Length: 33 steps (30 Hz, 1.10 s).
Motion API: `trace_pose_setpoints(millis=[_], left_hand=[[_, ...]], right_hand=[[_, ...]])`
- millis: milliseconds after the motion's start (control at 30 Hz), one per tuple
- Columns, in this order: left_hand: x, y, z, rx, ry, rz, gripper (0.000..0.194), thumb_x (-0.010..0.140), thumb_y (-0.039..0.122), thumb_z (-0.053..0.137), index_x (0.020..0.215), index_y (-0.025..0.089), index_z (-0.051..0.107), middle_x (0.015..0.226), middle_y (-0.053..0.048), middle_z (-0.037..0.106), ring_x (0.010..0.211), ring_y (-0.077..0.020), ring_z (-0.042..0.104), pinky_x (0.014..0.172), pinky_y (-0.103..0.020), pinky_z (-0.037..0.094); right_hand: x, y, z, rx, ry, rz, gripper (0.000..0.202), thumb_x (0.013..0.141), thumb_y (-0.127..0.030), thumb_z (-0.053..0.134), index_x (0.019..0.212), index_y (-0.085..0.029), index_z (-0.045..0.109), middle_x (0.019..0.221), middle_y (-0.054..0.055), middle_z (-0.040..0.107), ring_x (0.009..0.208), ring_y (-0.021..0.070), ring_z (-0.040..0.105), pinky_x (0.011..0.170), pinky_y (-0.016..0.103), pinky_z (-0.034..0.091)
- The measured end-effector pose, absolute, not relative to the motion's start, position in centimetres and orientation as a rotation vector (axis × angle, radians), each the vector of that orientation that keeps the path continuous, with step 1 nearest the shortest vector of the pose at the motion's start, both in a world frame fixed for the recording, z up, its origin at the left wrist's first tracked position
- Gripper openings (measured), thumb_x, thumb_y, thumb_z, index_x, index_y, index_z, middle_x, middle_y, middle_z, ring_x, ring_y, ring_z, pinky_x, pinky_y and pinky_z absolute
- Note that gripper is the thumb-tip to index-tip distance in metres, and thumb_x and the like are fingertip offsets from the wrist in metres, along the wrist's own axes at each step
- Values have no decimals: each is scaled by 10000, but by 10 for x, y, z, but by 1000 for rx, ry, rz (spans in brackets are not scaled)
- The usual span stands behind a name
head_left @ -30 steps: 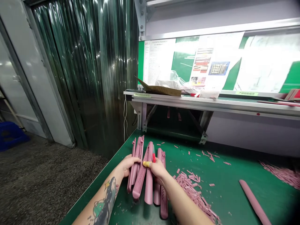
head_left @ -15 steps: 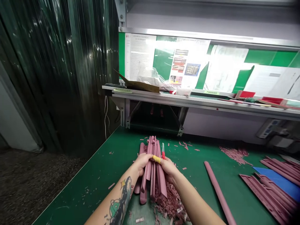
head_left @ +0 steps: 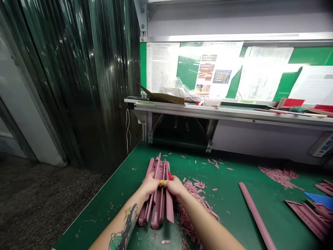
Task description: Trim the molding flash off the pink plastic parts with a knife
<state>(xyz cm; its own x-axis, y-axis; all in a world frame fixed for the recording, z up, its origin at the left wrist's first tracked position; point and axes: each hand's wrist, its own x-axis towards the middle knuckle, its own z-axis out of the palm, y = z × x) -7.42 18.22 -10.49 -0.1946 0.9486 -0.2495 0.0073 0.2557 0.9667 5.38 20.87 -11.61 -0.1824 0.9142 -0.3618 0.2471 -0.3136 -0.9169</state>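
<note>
Long pink strips lie in a bundle on the green table, pointing away from me. My left hand is closed around strips on the left side of the bundle. On the right side, my right hand grips a flat pink strip. A red-handled blade points up from my right hand, beside that strip. Yellow wrapping covers a fingertip between the two hands. Pink shavings are piled under and beside my right forearm.
A single long pink piece lies to the right. Further right are more pink parts, a blue sheet and a heap of scraps. A shelf crosses behind the table.
The camera view has shifted left. Both hands and strips sit further left over the table, the strips are more spread apart, and more shavings show beside my right hand.
</note>
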Motion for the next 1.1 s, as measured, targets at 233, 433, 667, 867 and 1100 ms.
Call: trace_pose_setpoints(millis=[233, 433, 667, 867, 1100], left_hand=[[-73, 175, -110, 1126, 1635, 1177, 347, 887, 305, 576, 1208, 177, 546, 1235, -100, 566, 1032, -236, 595, 848, -445, 510], [-60, 163, -94, 1124, 1535, 1320, 345, 893, 306, 567, 1215, 186, 545, 1270, -104, 546, 1060, -241, 579, 872, -458, 498], [-32, 104, -64, 1004, 1203, 1230, 386, 918, 432, 490, 1209, 179, 510, 907, -34, 625, 687, -135, 614, 612, -299, 527], [-45, 27, -61, 1053, 1120, 1116, 552, 815, 544, 580, 1239, 229, 416, 626, 76, 514, 364, -40, 322, 386, -183, 315], [-75, -40, -51, 1701, 1379, 891, 334, 824, 386, 618, 1148, 325, 667, 1143, -50, 684, 1064, -246, 603, 929, -332, 466]], right_hand=[[67, 205, -118, -1619, -1559, 1225, 299, 928, -306, 571, 1188, -159, 553, 1180, 81, 585, 982, 217, 612, 822, 417, 525], [75, 172, -91, -1439, -1601, 1003, 430, 846, -296, 659, 1232, -151, 533, 1187, 100, 607, 1034, 247, 601, 911, 407, 474], [114, 66, -47, -1040, -1705, 1216, 494, 820, -447, 639, 1263, -240, 567, 1096, 67, 653, 867, 212, 622, 826, 306, 489], [188, 16, -52, -1235, -1509, 1474, 440, 806, -608, 587, 1039, -251, 695, 723, 4, 579, 620, 146, 496, 623, 254, 437], [211, -8, -41, -981, -1618, 1472, 180, 832, -409, 666, 899, -242, 666, 874, 6, 566, 790, 146, 503, 743, 251, 433]])
